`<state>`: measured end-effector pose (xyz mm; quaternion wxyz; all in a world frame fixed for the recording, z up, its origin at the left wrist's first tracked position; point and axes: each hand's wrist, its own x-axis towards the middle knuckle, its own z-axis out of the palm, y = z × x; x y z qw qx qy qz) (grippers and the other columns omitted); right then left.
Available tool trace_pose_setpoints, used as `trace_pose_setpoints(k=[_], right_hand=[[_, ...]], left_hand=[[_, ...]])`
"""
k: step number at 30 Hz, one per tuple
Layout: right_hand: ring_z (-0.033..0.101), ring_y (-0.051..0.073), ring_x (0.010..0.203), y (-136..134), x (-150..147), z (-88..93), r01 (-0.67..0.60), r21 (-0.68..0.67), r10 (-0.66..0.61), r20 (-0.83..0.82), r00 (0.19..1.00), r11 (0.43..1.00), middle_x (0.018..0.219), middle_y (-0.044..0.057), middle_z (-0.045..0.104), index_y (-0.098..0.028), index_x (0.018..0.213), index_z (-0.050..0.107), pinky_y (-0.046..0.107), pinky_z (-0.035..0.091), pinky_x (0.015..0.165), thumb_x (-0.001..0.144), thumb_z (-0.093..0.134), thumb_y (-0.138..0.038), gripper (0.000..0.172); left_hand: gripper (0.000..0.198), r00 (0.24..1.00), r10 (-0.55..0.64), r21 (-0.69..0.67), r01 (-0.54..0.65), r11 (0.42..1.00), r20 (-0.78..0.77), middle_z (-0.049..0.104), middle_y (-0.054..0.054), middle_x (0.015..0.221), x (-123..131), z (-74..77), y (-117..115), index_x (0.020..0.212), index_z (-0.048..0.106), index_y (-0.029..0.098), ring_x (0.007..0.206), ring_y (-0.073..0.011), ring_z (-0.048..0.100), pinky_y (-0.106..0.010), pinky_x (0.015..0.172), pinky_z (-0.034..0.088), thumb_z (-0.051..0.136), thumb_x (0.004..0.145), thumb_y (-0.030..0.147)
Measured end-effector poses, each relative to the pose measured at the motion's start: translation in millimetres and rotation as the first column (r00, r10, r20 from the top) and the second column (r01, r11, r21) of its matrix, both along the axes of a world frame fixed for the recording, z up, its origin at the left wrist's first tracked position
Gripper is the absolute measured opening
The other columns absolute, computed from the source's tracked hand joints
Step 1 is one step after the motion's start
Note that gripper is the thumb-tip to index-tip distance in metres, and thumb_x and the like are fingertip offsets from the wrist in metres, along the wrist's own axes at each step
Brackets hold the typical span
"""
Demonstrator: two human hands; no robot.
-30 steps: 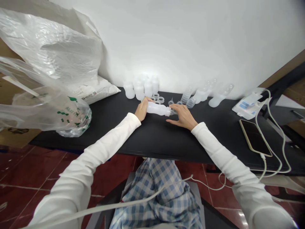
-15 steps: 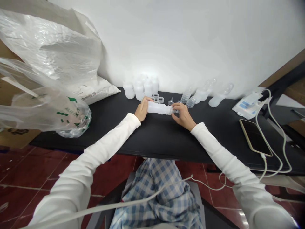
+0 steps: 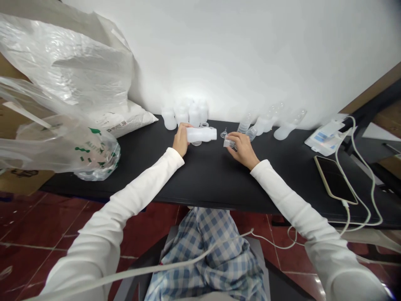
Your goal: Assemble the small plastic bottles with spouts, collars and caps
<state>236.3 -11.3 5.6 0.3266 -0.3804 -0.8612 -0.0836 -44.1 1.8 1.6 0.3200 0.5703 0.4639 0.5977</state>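
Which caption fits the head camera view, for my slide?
Left hand holds a white plastic bottle; right hand holds a small clear plastic piece.

A smooth white wall (image 3: 238, 54) rises behind the black tabletop (image 3: 216, 184); a dark red tiled floor (image 3: 59, 225) spreads nearer; brown cardboard (image 3: 21, 177) shows at left.

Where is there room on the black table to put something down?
Bare black tabletop lies between the left hand and right hand, in front of the white plastic bottle, and beside the black phone. It's crowded along the white wall, among milky plastic bottles.
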Motion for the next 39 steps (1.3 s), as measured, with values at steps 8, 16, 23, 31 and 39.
trace_pose_setpoints(k=[8,16,23,31,39], right_hand=[[0.060,0.032,0.114,8.5,8.7,-4.5,0.122,0.079,-0.113,-0.112,0.987,0.989,0.123,0.015,0.062,-0.021,0.134,0.053,0.050,0.047,0.097,0.096,0.059,-0.041,0.043],[0.062,0.030,0.104,6.6,6.5,-3.9,0.154,0.019,-0.150,-0.137,0.979,0.988,0.109,0.013,0.064,-0.020,0.144,0.048,0.050,0.047,0.095,0.099,0.052,-0.049,0.054],[0.062,0.028,0.091,12.8,9.8,-13.3,0.155,0.017,-0.144,-0.274,0.951,0.988,0.103,0.015,0.063,-0.014,0.123,0.054,0.052,0.050,0.091,0.095,0.053,-0.062,0.056],[0.061,0.026,0.081,6.1,6.9,-7.1,0.139,-0.053,-0.148,-0.246,0.958,0.989,0.090,0.010,0.064,-0.019,0.105,0.059,0.048,0.051,0.085,0.096,0.052,-0.059,0.042],[0.061,0.024,0.079,3.4,6.1,-4.5,0.124,-0.041,-0.130,-0.243,0.961,0.991,0.095,0.010,0.067,-0.020,0.107,0.059,0.047,0.051,0.084,0.098,0.049,-0.057,0.039]], left_hand=[[0.065,0.910,0.146,0.161,-0.223,0.961,0.389,0.057,-0.005,0.112,-17.5,1.5,33.0,0.113,0.036,0.029,0.088,-0.0126,0.065,-0.024,0.073,0.054,0.066,0.077,0.074],[0.071,0.849,0.528,0.000,-0.528,0.849,-0.028,0.045,-0.015,0.140,-14.8,2.3,18.1,0.122,0.029,0.024,0.131,-0.0251,0.051,-0.044,0.113,0.041,0.077,0.070,0.014],[0.064,0.743,0.625,-0.172,-0.666,0.726,-0.241,0.048,-0.012,0.133,-12.1,0.7,17.1,0.116,0.035,0.024,0.134,-0.0328,0.045,-0.054,0.117,0.031,0.074,0.067,0.009],[0.067,0.849,0.496,-0.184,-0.525,0.831,-0.185,0.038,-0.017,0.133,-26.2,-16.5,34.4,0.120,0.041,0.018,0.136,-0.0288,0.041,-0.043,0.120,0.035,0.068,0.062,-0.003],[0.080,0.893,0.439,-0.125,-0.448,0.885,-0.097,0.040,-0.016,0.132,-28.2,-28.3,42.7,0.128,0.036,0.017,0.132,-0.0275,0.048,-0.046,0.118,0.039,0.066,0.058,-0.005]])
